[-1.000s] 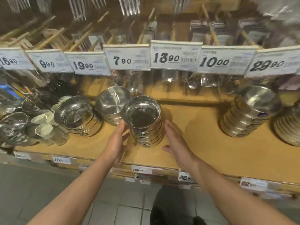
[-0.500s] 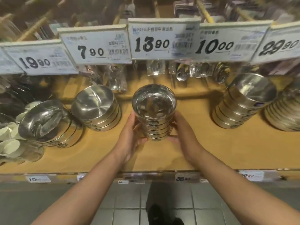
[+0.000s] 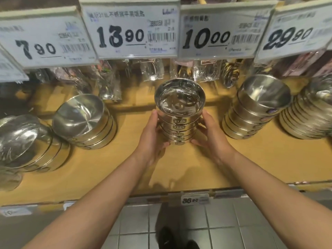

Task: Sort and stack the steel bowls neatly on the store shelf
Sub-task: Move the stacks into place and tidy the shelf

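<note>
A stack of several small steel bowls [image 3: 179, 105] stands at the middle of the wooden shelf [image 3: 269, 159]. My left hand [image 3: 152, 137] grips its left side and my right hand [image 3: 209, 133] grips its right side, fingers curled around the lower bowls. Left of it sits a stack of wider steel bowls [image 3: 82, 121], tilted toward me. At the far left edge leans a bigger stack [image 3: 23, 142]. To the right stand a tilted stack of steel bowls [image 3: 258, 108] and, at the frame's edge, a stack of shallow steel dishes [image 3: 309, 119].
Price tags [image 3: 129, 31] hang in a row from the upper shelf, right above the bowls. Packaged utensils [image 3: 111, 81] hang behind the stacks. The shelf's front edge carries a label strip [image 3: 195, 199]. Grey tiled floor [image 3: 233, 227] lies below.
My hands closed onto the middle stack from both sides. The stack now stands farther back on the shelf, and the view has moved closer.
</note>
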Available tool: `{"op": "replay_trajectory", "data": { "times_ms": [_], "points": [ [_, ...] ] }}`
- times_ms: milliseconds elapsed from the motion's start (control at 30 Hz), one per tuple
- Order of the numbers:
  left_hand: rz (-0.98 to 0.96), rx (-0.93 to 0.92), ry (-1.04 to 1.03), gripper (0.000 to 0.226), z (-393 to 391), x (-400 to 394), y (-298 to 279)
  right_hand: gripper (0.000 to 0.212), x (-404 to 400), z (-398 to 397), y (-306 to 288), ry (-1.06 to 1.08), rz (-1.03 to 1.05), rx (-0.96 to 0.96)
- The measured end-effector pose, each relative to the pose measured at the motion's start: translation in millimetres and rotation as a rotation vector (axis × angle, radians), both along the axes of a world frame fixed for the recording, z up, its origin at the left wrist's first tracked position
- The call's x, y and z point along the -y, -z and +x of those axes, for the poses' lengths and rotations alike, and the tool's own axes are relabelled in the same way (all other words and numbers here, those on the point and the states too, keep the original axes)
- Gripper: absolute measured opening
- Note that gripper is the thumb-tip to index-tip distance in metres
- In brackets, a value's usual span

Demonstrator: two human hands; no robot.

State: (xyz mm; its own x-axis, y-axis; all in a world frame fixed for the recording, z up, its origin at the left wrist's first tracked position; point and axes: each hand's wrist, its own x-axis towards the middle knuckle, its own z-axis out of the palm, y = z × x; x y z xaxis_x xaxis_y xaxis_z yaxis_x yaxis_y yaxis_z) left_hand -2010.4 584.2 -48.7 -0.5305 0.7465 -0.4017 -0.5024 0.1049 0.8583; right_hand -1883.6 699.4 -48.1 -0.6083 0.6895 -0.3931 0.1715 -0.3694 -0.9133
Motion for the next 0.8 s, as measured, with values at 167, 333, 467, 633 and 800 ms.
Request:
{"op": "replay_trajectory", "data": {
  "times_ms": [167,333,467,633,800],
  "points": [
    [-0.029,-0.036,0.003,0.045,0,4,1,0.038,2,2,0,-0.004,0.014,0.008],
    [-0.077,-0.045,-0.015,0.04,1,8,4,0.039,4,4,-3,-0.028,0.025,0.017],
    [-0.092,-0.037,-0.034,0.038,0,12,5,0.036,7,1,-5,-0.048,0.022,0.01],
    [-0.08,-0.02,-0.013,0.041,-1,17,-1,0.04,10,1,-5,-0.041,-0.002,-0.027],
    [-0.113,-0.005,-0.065,0.059,6,54,-12,0.019,32,18,5,0.049,-0.077,0.054]
  ]
}}
